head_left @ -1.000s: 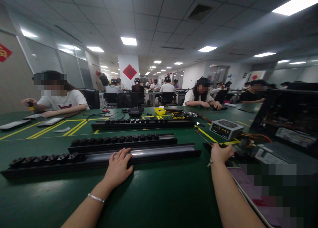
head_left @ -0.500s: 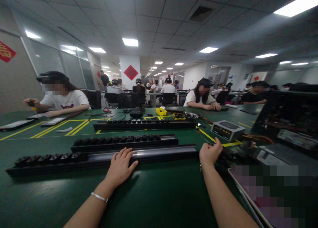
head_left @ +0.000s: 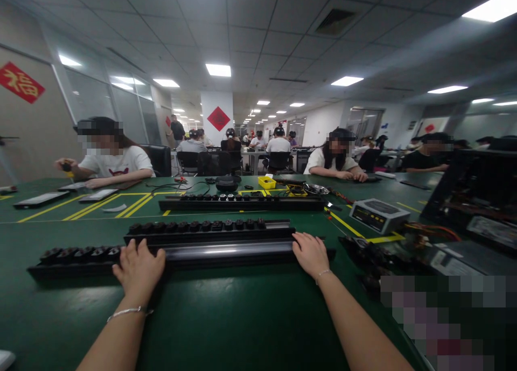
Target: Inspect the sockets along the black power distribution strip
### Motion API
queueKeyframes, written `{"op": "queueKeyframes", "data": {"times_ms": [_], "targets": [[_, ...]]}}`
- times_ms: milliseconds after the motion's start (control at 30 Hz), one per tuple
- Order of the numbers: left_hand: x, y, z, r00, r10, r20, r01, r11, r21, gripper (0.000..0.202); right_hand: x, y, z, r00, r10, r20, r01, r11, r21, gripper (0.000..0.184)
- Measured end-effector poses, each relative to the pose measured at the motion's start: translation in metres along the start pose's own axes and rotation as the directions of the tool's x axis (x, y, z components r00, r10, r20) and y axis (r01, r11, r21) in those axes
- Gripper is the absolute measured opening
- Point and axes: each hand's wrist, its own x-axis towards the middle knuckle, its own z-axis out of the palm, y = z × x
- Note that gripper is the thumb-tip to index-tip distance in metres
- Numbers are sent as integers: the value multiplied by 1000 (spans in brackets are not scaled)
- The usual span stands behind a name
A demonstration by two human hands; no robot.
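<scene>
My left hand (head_left: 139, 266) lies with fingers spread over the nearest long black rail (head_left: 226, 252), beside the row of small black round parts (head_left: 83, 253) at its left end. My right hand (head_left: 312, 255) is at the same rail's right end, fingers curled together over it; whatever they may hold is hidden. The rail's middle shows a bare, shiny channel. Just behind it lies a second rail (head_left: 278, 232) with a longer row of similar black parts (head_left: 194, 226). A third such rail (head_left: 242, 203) lies farther back.
To the right are a pile of dark parts (head_left: 365, 255), a grey power supply box (head_left: 379, 216) with cables, and an open computer case (head_left: 476, 198). A yellow bin (head_left: 266, 182) and a black pouch (head_left: 226, 184) stand at the back. Co-workers sit across the green table (head_left: 226, 317).
My left hand has moved left along the rail to its row of parts. My right hand has moved left from the dark pile onto the rail's right end. The view has shifted slightly.
</scene>
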Motion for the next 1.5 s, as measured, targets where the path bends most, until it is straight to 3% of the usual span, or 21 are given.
{"op": "queueKeyframes", "data": {"times_ms": [300, 467, 967, 1500], "targets": [[8, -6, -8, 993, -101, -61, 97, 994, -56, 62, -1, 0, -2, 1000, -15, 1, 15, 1000, 12, 40], [13, -8, -15, 986, -167, -19, 167, 986, 0, 57, 0, 1, -3, 1000, -27, -13, 27, 1000, 10, 39], [18, -11, -12, 972, -232, 40, 235, 968, -87, 58, -1, -2, -6, 1000, -16, 12, 16, 999, 31, 40], [11, 0, -17, 979, -191, 74, 198, 975, -97, 54, -1, -1, -6, 1000, -19, 4, 18, 999, 34, 38]]}}
